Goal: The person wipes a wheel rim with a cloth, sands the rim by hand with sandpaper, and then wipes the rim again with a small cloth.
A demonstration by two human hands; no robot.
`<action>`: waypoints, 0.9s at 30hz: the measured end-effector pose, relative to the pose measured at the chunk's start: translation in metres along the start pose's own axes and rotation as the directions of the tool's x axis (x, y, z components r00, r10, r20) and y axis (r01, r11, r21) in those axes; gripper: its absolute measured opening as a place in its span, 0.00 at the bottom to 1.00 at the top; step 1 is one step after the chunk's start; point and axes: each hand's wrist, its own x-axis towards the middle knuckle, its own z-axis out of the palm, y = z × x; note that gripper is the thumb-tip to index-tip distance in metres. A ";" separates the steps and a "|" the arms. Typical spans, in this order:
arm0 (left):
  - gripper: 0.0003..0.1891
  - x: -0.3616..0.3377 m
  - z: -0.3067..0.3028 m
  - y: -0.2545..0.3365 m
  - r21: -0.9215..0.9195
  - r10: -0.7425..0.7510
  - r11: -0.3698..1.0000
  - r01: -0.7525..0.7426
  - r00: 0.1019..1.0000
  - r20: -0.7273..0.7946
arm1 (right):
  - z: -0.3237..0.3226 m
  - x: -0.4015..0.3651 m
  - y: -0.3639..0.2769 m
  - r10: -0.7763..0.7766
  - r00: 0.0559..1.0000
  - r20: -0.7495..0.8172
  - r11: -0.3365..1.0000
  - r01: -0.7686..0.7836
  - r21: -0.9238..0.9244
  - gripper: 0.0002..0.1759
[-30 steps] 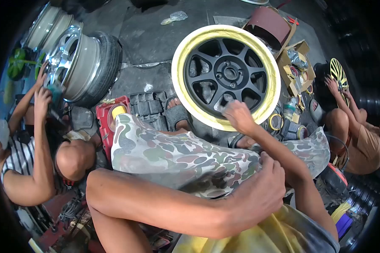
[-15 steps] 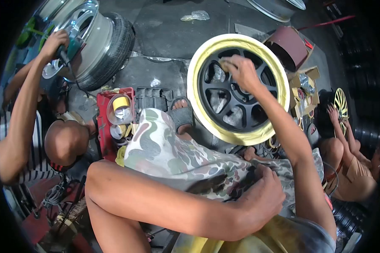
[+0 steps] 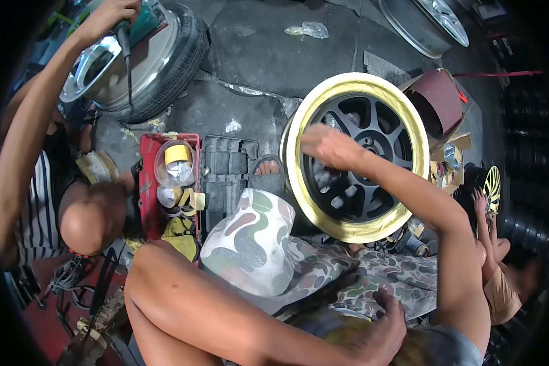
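A black multi-spoke wheel (image 3: pixel 369 143) stands tilted in front of me, its wide rim wrapped in yellow masking tape (image 3: pixel 422 152). My right hand (image 3: pixel 335 147) reaches over the wheel, against the left inner side of the rim. Its fingers are bent together and partly smeared by motion; what they hold is hidden. Low over my lap, my left hand (image 3: pixel 384 332) hangs with loosely bent fingers apart and nothing visible in it. Camouflage trousers (image 3: pixel 250 244) cover my legs beneath both arms.
A red tray (image 3: pixel 149 177) holds tape rolls (image 3: pixel 177 152) beside a black plastic case (image 3: pixel 222 165). Left, a co-worker's hand (image 3: pixel 113 15) grips a corded power tool (image 3: pixel 123 36) near a tyred wheel (image 3: pixel 165 73). A maroon sandpaper roll (image 3: pixel 436 104) and cardboard box (image 3: pixel 460 143) stand right.
My right hand has moved down and left across the wheel, from the upper spokes to the left inner rim. My left hand sits lower. The co-worker's hand has risen with the tool. The view has shifted.
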 end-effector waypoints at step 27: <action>0.23 -0.023 0.000 -0.007 0.066 -0.276 0.957 0.281 0.958 -0.071 | 0.014 -0.027 0.004 -0.002 0.992 -0.126 0.996 -0.010 -0.092 0.29</action>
